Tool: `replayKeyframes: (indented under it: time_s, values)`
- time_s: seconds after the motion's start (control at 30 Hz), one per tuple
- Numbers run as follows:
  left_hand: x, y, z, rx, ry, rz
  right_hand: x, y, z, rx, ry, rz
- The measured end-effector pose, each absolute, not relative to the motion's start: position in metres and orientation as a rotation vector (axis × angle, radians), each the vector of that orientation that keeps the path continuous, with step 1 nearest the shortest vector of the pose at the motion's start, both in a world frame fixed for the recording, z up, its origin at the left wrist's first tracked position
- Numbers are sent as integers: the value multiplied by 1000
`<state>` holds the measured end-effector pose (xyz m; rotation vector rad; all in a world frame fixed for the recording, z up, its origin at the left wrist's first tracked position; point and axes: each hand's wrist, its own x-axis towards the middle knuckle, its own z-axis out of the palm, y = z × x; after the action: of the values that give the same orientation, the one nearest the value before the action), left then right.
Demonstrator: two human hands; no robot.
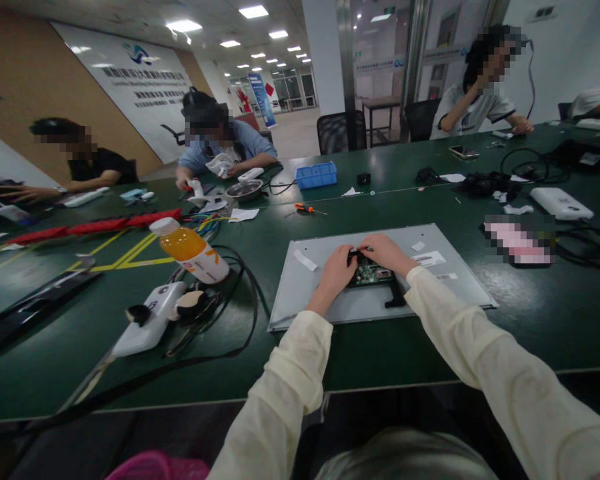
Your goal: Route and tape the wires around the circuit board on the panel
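Note:
A flat grey metal panel (pixel 340 312), like the back of a display, lies on the green table in front of me. On its middle sits a green circuit board (pixel 373 275) with a black bracket (pixel 396 295) along its right side. My left hand (pixel 337 268) has its fingers closed at the board's far left corner. Beside it, my right hand (pixel 384 251) curls its fingers over the far edge, close to the left fingertips. Both touch a small dark part there, which the fingers mostly hide. White paper strips and labels (pixel 429 259) are on the panel.
Left of the panel stand an orange drink bottle (pixel 193 250), a white device (pixel 150 320) and looping black cables. A screwdriver (pixel 305 209) and a blue basket (pixel 316 175) lie beyond. A pink phone (pixel 517 241) is at right. Several people sit around the table.

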<state>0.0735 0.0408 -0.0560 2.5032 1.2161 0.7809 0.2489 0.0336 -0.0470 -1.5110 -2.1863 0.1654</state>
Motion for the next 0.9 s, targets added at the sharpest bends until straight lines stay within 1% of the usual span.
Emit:
replayKeyframes:
  time_s: [0.23, 0.33, 0.4, 0.47, 0.53, 0.63, 0.67, 0.77, 0.83, 0.9]
  values:
    - [74, 40, -57, 2470, 1223, 825, 248, 29, -41, -1501, -2215, 199]
    - [74, 39, -48, 2443, 1178, 954, 246, 21, -32, -1493, -2146, 181]
    - [74, 40, -37, 2378, 1179, 1102, 242, 13, -23, -1452, -2043, 245]
    - [77, 44, -21, 2253, 1202, 1294, 230, 3, -13, -1363, -1879, 473]
    - [83, 50, -1, 2152, 1175, 1453, 210, -10, -3, -1193, -1609, 891]
    - [98, 62, 33, 2108, 1082, 1576, 170, -35, 11, -890, -973, 1481]
    - [104, 65, 44, 2092, 1066, 1607, 156, -45, 15, -797, -805, 1589]
    - [123, 74, 67, 2090, 1042, 1644, 115, -78, 25, -600, -476, 1765]
    - [133, 76, 72, 2124, 1055, 1643, 93, -99, 28, -561, -337, 1895]
    - [138, 75, 69, 2228, 1057, 1588, 77, -115, 28, -594, -219, 1882]
